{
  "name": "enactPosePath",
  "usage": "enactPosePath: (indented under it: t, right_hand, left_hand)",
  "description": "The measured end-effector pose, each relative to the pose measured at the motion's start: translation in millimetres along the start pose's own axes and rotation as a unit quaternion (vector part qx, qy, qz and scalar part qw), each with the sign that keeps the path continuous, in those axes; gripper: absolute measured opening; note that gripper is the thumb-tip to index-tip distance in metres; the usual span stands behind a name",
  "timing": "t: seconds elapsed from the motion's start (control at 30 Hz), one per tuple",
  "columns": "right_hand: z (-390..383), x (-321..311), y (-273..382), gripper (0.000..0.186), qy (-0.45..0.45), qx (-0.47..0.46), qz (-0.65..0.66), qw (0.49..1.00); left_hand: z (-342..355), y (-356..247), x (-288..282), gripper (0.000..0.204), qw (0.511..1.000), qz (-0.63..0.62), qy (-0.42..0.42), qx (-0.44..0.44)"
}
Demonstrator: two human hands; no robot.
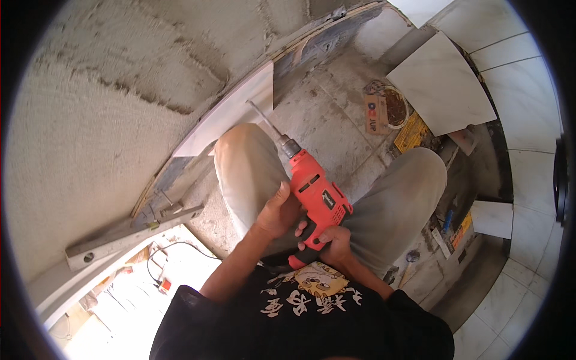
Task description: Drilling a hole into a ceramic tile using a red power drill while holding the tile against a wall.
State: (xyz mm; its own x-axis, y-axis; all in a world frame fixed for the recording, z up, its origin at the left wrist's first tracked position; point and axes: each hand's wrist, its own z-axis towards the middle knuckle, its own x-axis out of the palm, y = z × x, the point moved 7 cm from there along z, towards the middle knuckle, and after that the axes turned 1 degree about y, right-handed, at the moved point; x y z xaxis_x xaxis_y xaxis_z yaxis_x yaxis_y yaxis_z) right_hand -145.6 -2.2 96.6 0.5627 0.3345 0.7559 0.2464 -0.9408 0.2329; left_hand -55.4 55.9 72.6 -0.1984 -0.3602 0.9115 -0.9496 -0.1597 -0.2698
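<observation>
A red and black electric drill (318, 195) lies across my lap, its long bit pointing up and to the left. The thin metal bit (264, 117) ends in front of a pale wall tile (237, 111); whether the tip touches it I cannot tell. My right hand (337, 243) is wrapped round the drill's handle. Against the left side of the drill's body rests my left hand (281, 213), thumb up, its fingers mostly hidden beneath the body. Both my knees are bent, one on either side of the drill.
Rough cement wall (120, 96) rises at the left. A large pale tile (444, 84) leans at the far right, near a cardboard box (377, 114) and a yellow packet (413, 133). A long metal level (132, 237) lies lower left. Dusty floor (324, 96) stretches ahead.
</observation>
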Motion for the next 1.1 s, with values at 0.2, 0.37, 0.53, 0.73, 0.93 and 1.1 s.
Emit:
enactPosePath:
  t: [0.2, 0.37, 0.53, 0.73, 0.93, 1.1]
  right_hand:
    - [-19, -6, 3, 0.076, 0.039, -0.042, 0.022, 0.998]
    - [-30, 2, 3, 0.077, 0.047, -0.094, -0.013, 0.994]
    - [-36, 1, -9, 0.076, 0.042, -0.114, 0.016, 0.992]
    - [-54, 13, -17, 0.074, 0.014, -0.164, 0.056, 0.985]
    - [-62, 18, -20, 0.077, 0.025, -0.165, 0.057, 0.984]
    - [-55, 3, -10, 0.076, 0.029, -0.158, 0.042, 0.986]
  left_hand:
    - [-66, -20, -5, 0.068, 0.99, 0.125, -0.062, 0.008]
    - [-132, -163, 52, 0.03, 0.484, 0.638, -0.407, 0.439]
    - [-124, -213, 51, 0.03, 0.307, 0.711, -0.4, 0.491]
    - [-125, -229, 33, 0.019, 0.354, 0.679, -0.441, 0.468]
    - [-127, -233, 33, 0.015, 0.393, 0.643, -0.463, 0.466]
    - [-127, -233, 25, 0.016, 0.385, 0.638, -0.47, 0.474]
